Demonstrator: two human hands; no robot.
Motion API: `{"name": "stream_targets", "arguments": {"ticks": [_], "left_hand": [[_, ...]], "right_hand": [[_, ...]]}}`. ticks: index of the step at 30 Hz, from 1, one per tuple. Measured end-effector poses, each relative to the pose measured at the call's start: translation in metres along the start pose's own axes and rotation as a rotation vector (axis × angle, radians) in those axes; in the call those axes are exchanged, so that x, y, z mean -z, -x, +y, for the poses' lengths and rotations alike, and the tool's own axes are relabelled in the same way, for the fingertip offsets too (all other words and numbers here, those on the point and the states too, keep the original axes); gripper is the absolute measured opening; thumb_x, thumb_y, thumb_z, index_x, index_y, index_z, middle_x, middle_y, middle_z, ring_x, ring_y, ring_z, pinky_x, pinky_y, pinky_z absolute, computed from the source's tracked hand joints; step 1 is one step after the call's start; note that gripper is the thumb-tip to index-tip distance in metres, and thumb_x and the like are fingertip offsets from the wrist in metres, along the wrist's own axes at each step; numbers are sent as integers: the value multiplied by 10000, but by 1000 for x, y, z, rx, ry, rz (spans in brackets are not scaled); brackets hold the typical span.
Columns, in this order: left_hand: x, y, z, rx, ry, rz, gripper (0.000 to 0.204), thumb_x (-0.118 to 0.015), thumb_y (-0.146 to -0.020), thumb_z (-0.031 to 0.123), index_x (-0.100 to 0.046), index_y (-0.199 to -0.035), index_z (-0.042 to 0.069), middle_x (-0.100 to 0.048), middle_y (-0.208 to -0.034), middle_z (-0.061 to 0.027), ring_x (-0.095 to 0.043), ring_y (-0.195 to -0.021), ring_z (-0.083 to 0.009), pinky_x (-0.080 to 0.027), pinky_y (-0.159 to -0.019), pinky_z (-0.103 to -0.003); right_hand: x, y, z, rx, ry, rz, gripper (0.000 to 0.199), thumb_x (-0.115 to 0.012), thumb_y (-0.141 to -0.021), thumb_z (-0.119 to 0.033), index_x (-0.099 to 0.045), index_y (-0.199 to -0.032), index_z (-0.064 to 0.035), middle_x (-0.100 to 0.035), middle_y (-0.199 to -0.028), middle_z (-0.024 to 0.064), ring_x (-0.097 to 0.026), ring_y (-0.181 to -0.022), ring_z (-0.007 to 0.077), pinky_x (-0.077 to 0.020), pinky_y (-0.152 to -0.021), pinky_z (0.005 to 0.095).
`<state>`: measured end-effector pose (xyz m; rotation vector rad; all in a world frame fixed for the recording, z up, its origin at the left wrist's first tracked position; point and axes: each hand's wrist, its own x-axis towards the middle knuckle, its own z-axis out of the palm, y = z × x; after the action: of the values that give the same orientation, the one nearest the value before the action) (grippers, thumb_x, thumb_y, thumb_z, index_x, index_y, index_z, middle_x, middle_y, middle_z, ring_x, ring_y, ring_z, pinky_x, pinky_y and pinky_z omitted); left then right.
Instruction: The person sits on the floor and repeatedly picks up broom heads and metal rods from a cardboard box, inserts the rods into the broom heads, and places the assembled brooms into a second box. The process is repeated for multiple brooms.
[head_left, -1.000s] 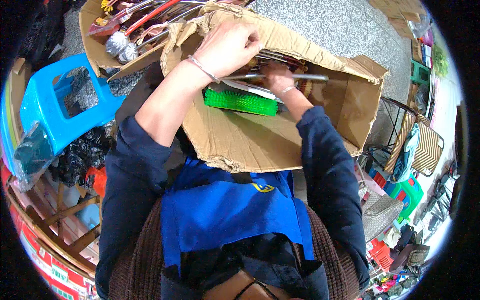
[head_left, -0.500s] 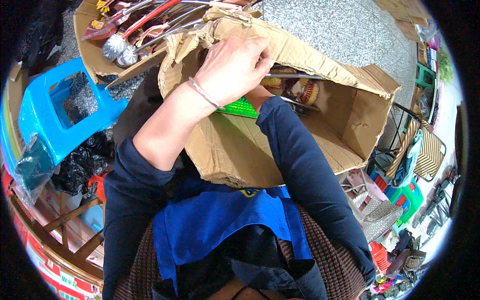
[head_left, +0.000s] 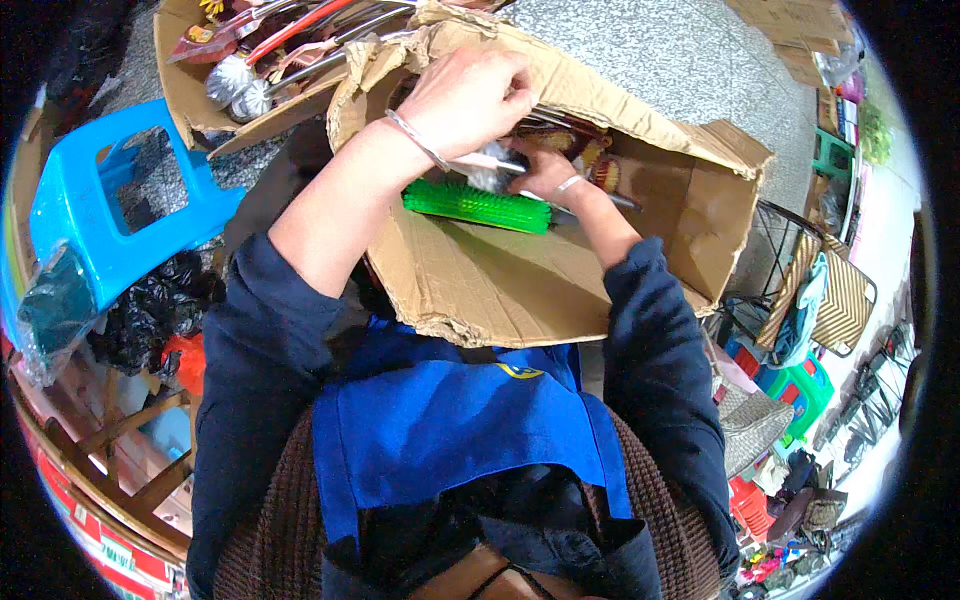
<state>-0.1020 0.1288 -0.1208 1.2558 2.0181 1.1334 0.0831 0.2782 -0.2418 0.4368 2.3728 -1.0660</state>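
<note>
Speckled grey stone floor (head_left: 690, 60) forms the ground, seen from above a seated person in a blue apron (head_left: 460, 420) with a large torn cardboard box (head_left: 500, 280) on the lap.

Left hand (head_left: 470, 95): fingers curled over the box's far rim, closed on a thin silvery handle wrapped in clear plastic; a metal bangle circles the wrist.

Right hand (head_left: 548, 168): reaches into the box from the right, fingers bent around the same bundle of wrapped handles; how tightly they grip is partly hidden by the left hand. A thin bangle sits on this wrist too.

Green brush (head_left: 478, 205): lies inside the box, just below both hands and touching the box's near wall. Its long axis runs left to right, tilted slightly down toward the right, bristles facing the viewer.

Box contents: beyond the hands, more long wrapped utensils (head_left: 575, 140) with brownish heads lie against the far wall, metal shafts pointing to the right.

Second cardboard box (head_left: 190, 80): upper left, open, holding white round-headed brushes (head_left: 235, 85) and long red and metal handles that point up and right.

Blue plastic stool (head_left: 110, 210): left of the lap, beside black plastic bags (head_left: 155, 310). Folded chairs and green stools stand at the right edge.
</note>
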Motion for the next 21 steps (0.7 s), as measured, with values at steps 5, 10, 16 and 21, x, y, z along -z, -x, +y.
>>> {"name": "stream_targets", "arguments": {"ticks": [5, 10, 16, 21], "left_hand": [[-1, -5, -1, -30, 157, 36, 224, -618, -819, 226, -658, -914, 28, -667, -792, -155, -661, -764, -263, -513, -708, -359], [-3, -7, 7, -85, 291, -121, 197, -632, -863, 204, -634, -952, 29, -625, -818, -32, -566, -775, -103, -476, -704, -277], [-5, 15, 44, 68, 862, -557, 586, -556, -922, 405, -382, -1392, 102, -515, -1234, -105, -531, -1089, -195, -526, -831, -330], [-1, 50, 80, 66, 1110, -527, 755, -623, -868, 436, -279, -1433, 71, -495, -1267, -110, -528, -1139, -235, -541, -849, -379]], "right_hand": [[48, 89, -18, -46, -248, 56, 667, -722, -606, -41, -544, -1248, -50, -645, -1056, 133, -609, -965, 187, -470, -876, 303], [81, 152, -50, -40, -821, 241, 813, -753, -591, -12, -441, -1342, 7, -549, -1236, 73, -510, -1153, 178, -393, -1017, 325], [92, 175, -100, 184, -930, 525, 904, -744, -533, -76, -391, -1357, 39, -500, -1291, 100, -492, -1188, 204, -378, -1032, 334], [83, 183, -131, 196, -911, 563, 852, -734, -532, -10, -434, -1329, 37, -534, -1246, 76, -502, -1157, 181, -381, -1020, 325]]}}
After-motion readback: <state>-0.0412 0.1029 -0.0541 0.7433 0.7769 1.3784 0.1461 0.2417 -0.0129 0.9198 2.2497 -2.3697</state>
